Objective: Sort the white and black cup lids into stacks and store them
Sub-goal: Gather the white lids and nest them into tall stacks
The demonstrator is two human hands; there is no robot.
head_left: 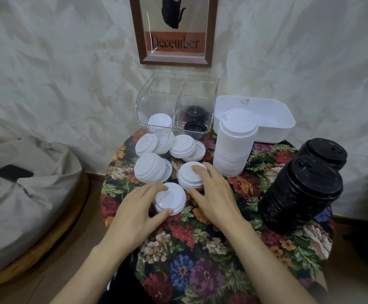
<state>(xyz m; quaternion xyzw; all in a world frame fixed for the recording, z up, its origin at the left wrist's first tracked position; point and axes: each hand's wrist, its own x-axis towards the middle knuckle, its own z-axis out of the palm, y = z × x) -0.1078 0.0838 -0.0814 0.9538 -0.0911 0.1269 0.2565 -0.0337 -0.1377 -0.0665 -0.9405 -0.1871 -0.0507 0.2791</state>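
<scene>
Left hand grips lid pile; right hand grips white stack. Bin: white lids left, black lids right.

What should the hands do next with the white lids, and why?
Probably the left hand should lift its white lid onto the short white stack that the right hand holds: both are white and lie side by side.
</scene>
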